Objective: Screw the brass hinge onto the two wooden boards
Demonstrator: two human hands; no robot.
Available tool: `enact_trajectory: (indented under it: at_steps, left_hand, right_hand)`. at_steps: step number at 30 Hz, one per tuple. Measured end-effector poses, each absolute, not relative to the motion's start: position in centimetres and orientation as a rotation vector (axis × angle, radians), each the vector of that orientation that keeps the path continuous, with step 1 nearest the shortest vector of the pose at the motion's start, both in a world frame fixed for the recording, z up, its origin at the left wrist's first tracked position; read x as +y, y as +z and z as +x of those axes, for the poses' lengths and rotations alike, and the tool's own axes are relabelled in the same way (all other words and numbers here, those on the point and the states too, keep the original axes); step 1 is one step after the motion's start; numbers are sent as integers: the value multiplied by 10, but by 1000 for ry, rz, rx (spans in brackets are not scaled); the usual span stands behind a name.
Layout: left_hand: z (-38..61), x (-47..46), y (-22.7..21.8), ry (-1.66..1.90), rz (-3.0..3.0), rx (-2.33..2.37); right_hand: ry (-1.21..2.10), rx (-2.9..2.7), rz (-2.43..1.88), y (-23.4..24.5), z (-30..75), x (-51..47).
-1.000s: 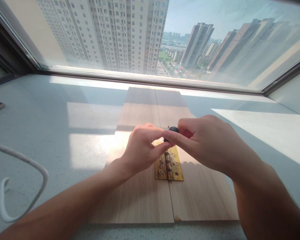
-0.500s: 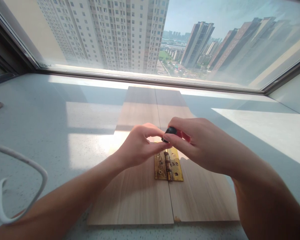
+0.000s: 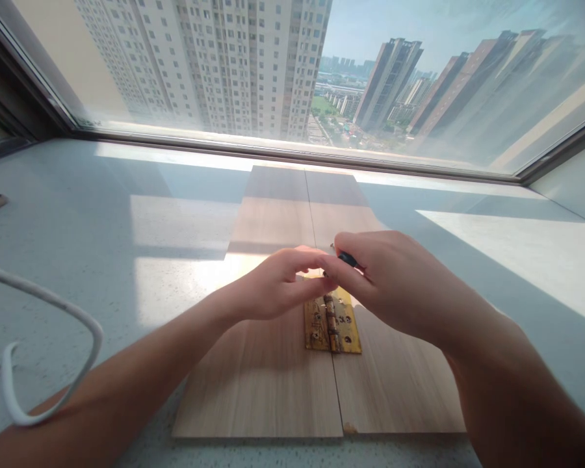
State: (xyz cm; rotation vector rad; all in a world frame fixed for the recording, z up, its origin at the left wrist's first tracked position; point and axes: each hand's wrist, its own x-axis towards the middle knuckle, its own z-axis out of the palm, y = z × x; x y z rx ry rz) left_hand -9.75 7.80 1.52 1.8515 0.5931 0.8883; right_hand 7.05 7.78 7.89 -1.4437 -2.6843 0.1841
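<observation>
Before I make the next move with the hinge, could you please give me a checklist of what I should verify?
1. The boards lie side by side, edges together: ok.
2. The brass hinge sits across their seam: ok.
3. The right hand grips the black tool: ok.
4. The left hand pinches at the tool's tip; what it pinches: cannot tell.
5. The white cable lies apart from the boards: ok.

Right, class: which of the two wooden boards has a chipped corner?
The right-hand board: its near corner by the seam is chipped, showing a darker patch. The left-hand board has a clean near edge.
</observation>
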Motion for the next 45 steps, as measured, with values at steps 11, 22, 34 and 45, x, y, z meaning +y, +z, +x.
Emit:
enact_trajectory:
  at_steps: [11, 22, 34, 45]
  left_hand:
    - [-83, 63, 5, 1158, 1675, 1081]
    - [-101, 80, 16, 833, 1816, 755]
    - [-85, 65, 8, 1128, 1735, 1099]
    - [-100, 80, 5, 952, 1702, 700]
  right_hand:
    - [25, -2427, -1773, 82, 64, 70]
    - [300, -2634, -1555, 88, 76, 74]
    - [58, -2481, -1724, 78, 61, 72]
    - [276, -2608, -1620, 80, 71, 73]
